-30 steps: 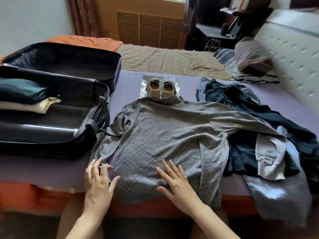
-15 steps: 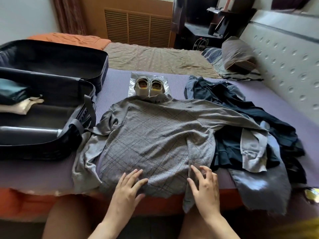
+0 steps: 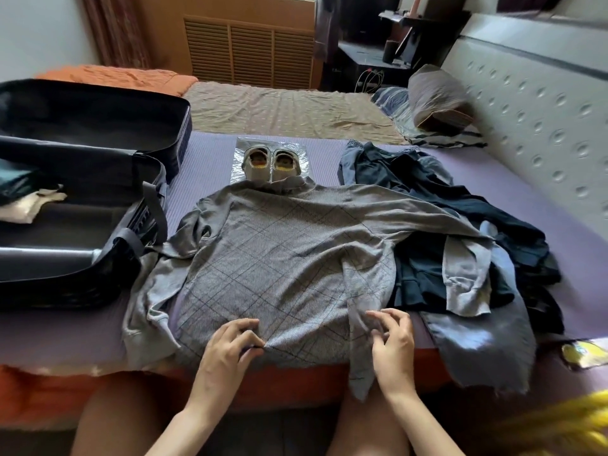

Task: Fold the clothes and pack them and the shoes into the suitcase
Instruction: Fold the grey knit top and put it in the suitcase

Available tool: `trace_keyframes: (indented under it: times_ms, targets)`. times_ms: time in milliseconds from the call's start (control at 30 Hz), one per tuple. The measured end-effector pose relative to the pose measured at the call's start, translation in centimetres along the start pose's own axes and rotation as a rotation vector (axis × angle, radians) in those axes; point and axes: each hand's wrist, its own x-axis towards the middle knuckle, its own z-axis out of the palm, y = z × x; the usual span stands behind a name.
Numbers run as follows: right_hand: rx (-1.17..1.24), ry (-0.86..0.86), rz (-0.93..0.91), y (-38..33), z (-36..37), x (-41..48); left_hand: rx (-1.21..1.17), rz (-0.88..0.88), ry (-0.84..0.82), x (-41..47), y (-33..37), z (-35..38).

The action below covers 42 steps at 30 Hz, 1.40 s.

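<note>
On the purple bed sheet (image 3: 204, 166), between the open suitcase (image 3: 98, 179) and a padded headboard (image 3: 543, 120), the grey sweater (image 3: 279, 258) lay flat, shoes (image 3: 271, 162) at its collar, the left hand (image 3: 227, 353) and right hand (image 3: 393, 340) pinching its near hem with curled fingers.

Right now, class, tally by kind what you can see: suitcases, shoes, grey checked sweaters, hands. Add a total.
Suitcase: 1
Shoes: 2
Grey checked sweater: 1
Hands: 2
Total: 6
</note>
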Motion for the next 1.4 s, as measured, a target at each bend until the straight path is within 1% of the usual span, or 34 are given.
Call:
trace_keyframes:
  times_ms: [100, 167, 300, 433, 467, 533, 600, 667, 733, 767, 867, 900, 967, 1033, 1067, 1100, 1167, 1200, 1300, 1333, 1400]
  targets:
    - [-0.002, -0.022, -0.014, 0.3, -2.8, 1.2, -0.119, -0.002, -0.009, 0.2, -0.4, -1.6]
    - [-0.027, -0.034, 0.003, 0.9, -4.8, 2.2, -0.124, 0.013, -0.032, 0.4, -0.9, -2.7]
    - [-0.247, -0.067, -0.057, 2.8, -6.2, 3.5, -0.034, 0.085, -0.101, 0.7, -1.9, -3.3]
    - [-0.53, -0.024, -0.215, 3.9, -4.7, 2.9, 0.125, 0.073, -0.11, 0.1, -1.9, -1.7]
    - [-0.554, -0.031, -0.24, 3.8, -4.2, 2.8, 0.175, 0.078, -0.118, 0.2, -1.5, -1.4]
    - [-0.524, -0.059, -0.277, 3.2, -3.0, 2.4, 0.245, 0.055, -0.126, 0.4, -1.1, -1.0]
    - [-0.473, -0.151, -0.323, 2.1, -1.8, 1.9, 0.285, -0.035, -0.128, 0.6, -1.1, -1.2]
    - [-0.467, -0.344, -0.368, 1.1, -0.5, 1.3, 0.339, -0.15, -0.173, 0.2, -2.0, -1.6]
    - [-0.511, -0.553, -0.362, 0.8, 0.7, 1.1, 0.401, -0.181, -0.253, -0.5, -3.3, -2.2]
    - [-0.547, -0.611, -0.356, 0.9, 1.2, 1.0, 0.418, -0.163, -0.285, -0.9, -4.1, -2.6]
    - [-0.611, -0.689, -0.318, 1.2, 1.7, 1.3, 0.399, -0.132, -0.328, -1.2, -5.6, -4.9]
    - [-0.625, -0.7, -0.318, 1.3, 1.7, 1.4, 0.4, -0.103, -0.31, -1.3, -6.4, -5.5]
    - [-0.644, -0.712, -0.323, 1.2, 1.5, 1.5, 0.379, -0.105, -0.302, -1.2, -7.5, -6.2]
    - [-0.619, -0.724, -0.324, 0.4, 1.5, 1.6, 0.364, -0.126, -0.37, -1.1, -7.8, -6.4]
    - [-0.591, -0.73, -0.331, -0.1, 1.8, 1.7, 0.374, -0.13, -0.376, -1.0, -7.8, -6.3]
    - [-0.562, -0.74, -0.34, -0.8, 2.2, 1.7, 0.372, -0.136, -0.34, -0.8, -8.0, -6.1]
    - [-0.521, -0.766, -0.364, -2.5, 3.4, 1.6, 0.265, -0.234, -0.311, -0.2, -7.1, -5.8]
    - [-0.513, -0.779, -0.378, -3.3, 4.1, 1.5, 0.223, -0.265, -0.251, 0.0, -6.5, -5.8]
    - [-0.528, -0.818, -0.406, -5.1, 6.2, 1.2, 0.15, -0.309, 0.068, 0.4, -5.2, -6.0]
    - [-0.539, -0.826, -0.407, -5.4, 6.7, 1.1, 0.117, -0.355, 0.134, 0.5, -5.3, -5.9]
    - [-0.563, -0.842, -0.394, -5.5, 7.4, 1.0, 0.04, -0.429, 0.202, 1.0, -5.4, -5.9]
